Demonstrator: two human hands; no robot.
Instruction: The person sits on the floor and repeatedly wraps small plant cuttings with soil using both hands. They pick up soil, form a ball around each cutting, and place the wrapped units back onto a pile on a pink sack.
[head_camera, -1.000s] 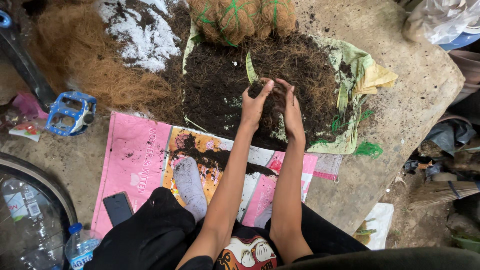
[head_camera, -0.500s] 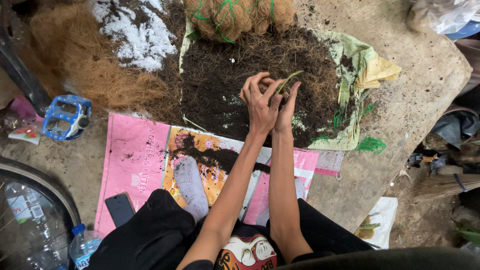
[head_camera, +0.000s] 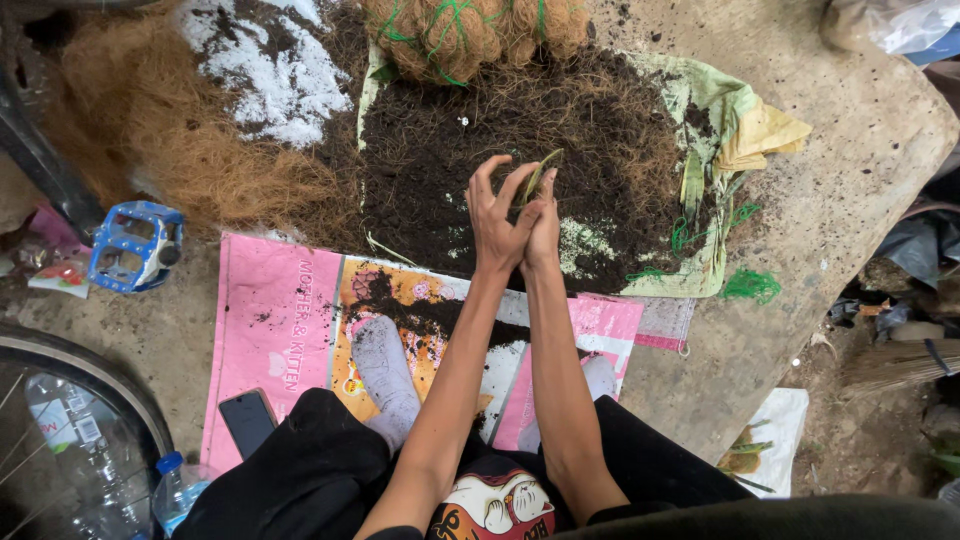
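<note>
A person sits on the ground, seen from above, with black trousers and a grey-socked foot (head_camera: 385, 375) resting on a pink and orange printed plastic sack (head_camera: 290, 330) spread flat before them. On the near left corner of that sack lies a dark rectangular phone (head_camera: 247, 422), and beyond the sack's near left edge stand a clear plastic water bottle with a blue cap (head_camera: 178, 487) and the rim of a bicycle wheel (head_camera: 90, 375). Both bare forearms stretch forward across the sack. Just past its far edge, the left hand (head_camera: 497, 222) and right hand (head_camera: 543, 225) are pressed together palm to palm, fingers partly spread at the tips, holding a small green curled leaf or plant piece (head_camera: 535, 178) between them. The hands hover over a mound of dark brown soil mixed with coconut fibre (head_camera: 450, 150), which lies on a pale green sack (head_camera: 720, 110) directly beyond the pink sack. Left of the pink sack's far edge sits a blue metal bicycle pedal (head_camera: 133, 246). Farther off lie a loose heap of tan coconut fibre (head_camera: 190, 170), a patch of white powder (head_camera: 280, 70), and fibre balls bound in green netting (head_camera: 470, 30).
</note>
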